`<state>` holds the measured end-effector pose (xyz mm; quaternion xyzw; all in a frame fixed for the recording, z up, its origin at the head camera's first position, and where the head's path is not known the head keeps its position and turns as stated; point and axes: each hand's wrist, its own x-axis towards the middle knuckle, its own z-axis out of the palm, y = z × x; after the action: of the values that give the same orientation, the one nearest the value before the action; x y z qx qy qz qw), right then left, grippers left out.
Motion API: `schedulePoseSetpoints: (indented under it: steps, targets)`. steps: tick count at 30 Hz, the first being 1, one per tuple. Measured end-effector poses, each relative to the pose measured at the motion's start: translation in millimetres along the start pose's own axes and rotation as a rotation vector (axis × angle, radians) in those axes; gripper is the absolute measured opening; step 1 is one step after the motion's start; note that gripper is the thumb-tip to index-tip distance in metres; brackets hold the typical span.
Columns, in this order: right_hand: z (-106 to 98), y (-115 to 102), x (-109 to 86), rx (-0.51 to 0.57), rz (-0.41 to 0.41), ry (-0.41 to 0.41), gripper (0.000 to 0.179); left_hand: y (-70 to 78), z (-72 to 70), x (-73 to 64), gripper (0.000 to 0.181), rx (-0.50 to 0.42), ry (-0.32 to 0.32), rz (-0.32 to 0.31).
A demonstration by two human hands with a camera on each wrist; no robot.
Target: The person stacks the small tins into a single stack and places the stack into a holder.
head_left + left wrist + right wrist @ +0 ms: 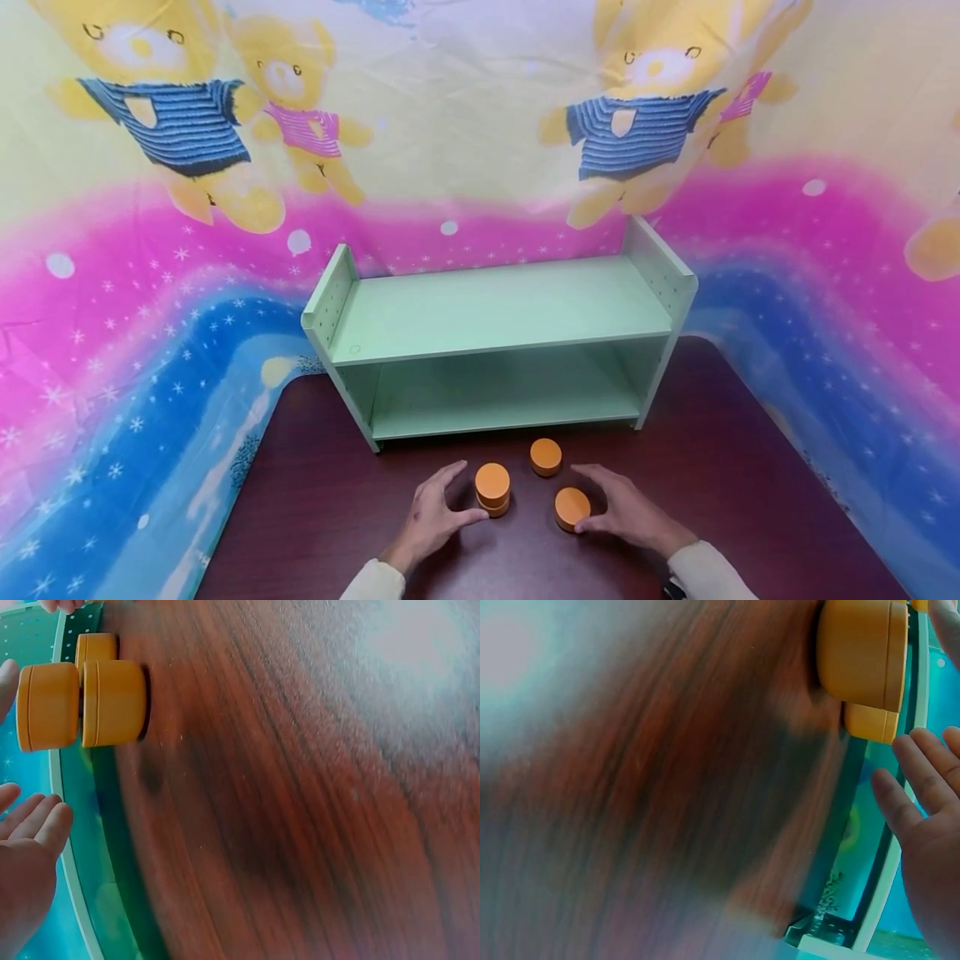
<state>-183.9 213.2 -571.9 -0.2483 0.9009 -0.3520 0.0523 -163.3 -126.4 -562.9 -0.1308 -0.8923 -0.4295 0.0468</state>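
Note:
Several round orange lidded jars stand on the table, two of them stacked, with the upper jar (492, 482) on the lower jar (495, 507). My left hand (433, 518) curves loosely around the left of this stack, thumb near its base and fingers apart from it. The left wrist view shows a gap between the hand (30, 870) and the jars. To the right is a single jar (572, 508), with my right hand (633, 512) beside it, thumb at its side; touching cannot be told. In the right wrist view the fingers of that hand (934, 825) are extended. Farther back stands another jar (546, 457).
A pale green two-tier shelf (502, 312) stands behind the jars on the dark wooden table (315, 500). Its side panels rise above the top board. A cloth printed with bears (450, 125) hangs behind and at both sides.

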Motion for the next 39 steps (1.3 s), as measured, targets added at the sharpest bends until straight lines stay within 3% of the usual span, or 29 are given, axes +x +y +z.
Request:
schedulePoseSetpoints:
  steps: [8, 13, 19, 33, 39]
  targets:
    - [4.8, 3.9, -0.3, 0.040, 0.029, -0.011, 0.086, -0.8, 8.5, -0.2, 0.079, -0.112, 0.009, -0.023]
    - [7.0, 5.5, -1.1, 0.064, 0.047, -0.017, 0.086, -2.4, 16.2, 1.4, 0.078, -0.210, 0.027, -0.076]
    - [11.1, 7.6, -2.6, 0.063, 0.034, 0.005, 0.085, -3.3, 25.1, 4.1, 0.078, -0.340, 0.032, -0.092]
    - [17.3, 11.8, -4.3, 0.146, 0.081, -0.008, 0.079, -6.6, 36.0, 6.5, 0.076, -0.525, 0.026, -0.136]
    - [19.8, 13.3, -4.1, 0.154, 0.073, 0.000, 0.074, -7.1, 38.5, 6.3, 0.075, -0.544, 0.031, -0.149]
